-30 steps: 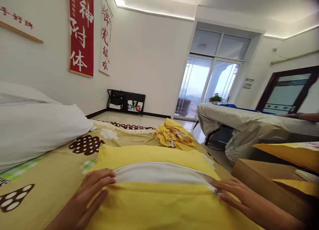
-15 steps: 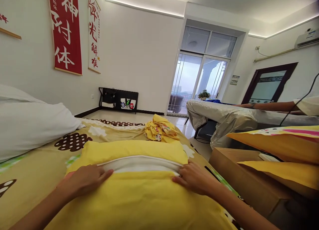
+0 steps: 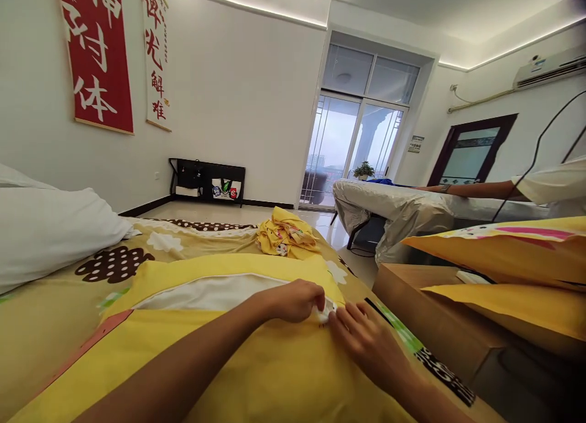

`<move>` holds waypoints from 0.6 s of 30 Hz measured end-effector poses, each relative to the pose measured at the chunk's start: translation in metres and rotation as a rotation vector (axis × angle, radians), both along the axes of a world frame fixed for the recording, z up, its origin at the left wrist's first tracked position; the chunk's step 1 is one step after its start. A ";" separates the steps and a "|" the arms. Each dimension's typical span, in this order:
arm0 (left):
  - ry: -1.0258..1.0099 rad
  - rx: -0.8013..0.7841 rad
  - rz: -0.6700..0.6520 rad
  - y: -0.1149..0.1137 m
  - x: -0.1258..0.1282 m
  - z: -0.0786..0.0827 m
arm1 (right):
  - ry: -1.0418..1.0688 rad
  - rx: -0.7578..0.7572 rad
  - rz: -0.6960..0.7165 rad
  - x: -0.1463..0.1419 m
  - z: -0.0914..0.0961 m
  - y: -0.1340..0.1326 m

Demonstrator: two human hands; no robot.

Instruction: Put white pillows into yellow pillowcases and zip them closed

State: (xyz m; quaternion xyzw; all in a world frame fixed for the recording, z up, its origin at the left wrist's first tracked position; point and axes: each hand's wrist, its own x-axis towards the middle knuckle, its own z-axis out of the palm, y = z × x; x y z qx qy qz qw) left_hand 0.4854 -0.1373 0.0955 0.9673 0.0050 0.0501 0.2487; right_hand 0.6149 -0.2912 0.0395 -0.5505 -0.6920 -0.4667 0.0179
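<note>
A yellow pillowcase lies before me on the bed, with a long slit across it. White filling, the inner pillow, shows through the slit. My left hand reaches across to the slit's right end, its fingers curled and pinched at the edge; the small part between its fingertips is hidden. Close beside it, my right hand has its fingers bent together on the pillowcase's right corner. The two hands almost touch. A pink-red strip runs along the pillowcase's left side.
A crumpled yellow cloth lies beyond the pillowcase, and a white pillow at left. To the right, yellow cushions rest over a wooden box. Another person's arm extends over a plastic-covered table.
My left hand has left the slit's left end and crossed to its right end, beside my right hand. The slit's left part now lies uncovered. The view has shifted slightly.
</note>
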 end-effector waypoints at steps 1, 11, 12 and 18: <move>0.018 -0.038 0.000 0.002 0.012 -0.007 | -0.014 0.044 0.045 0.000 -0.003 -0.003; 0.036 -0.089 -0.015 -0.005 0.048 -0.030 | 0.126 0.065 0.190 0.026 -0.055 -0.022; 0.072 -0.163 0.036 -0.008 0.051 -0.030 | 0.142 0.052 0.180 0.028 -0.057 -0.022; 0.174 -0.564 0.344 -0.015 0.062 -0.043 | 0.456 0.058 0.350 0.028 -0.047 -0.008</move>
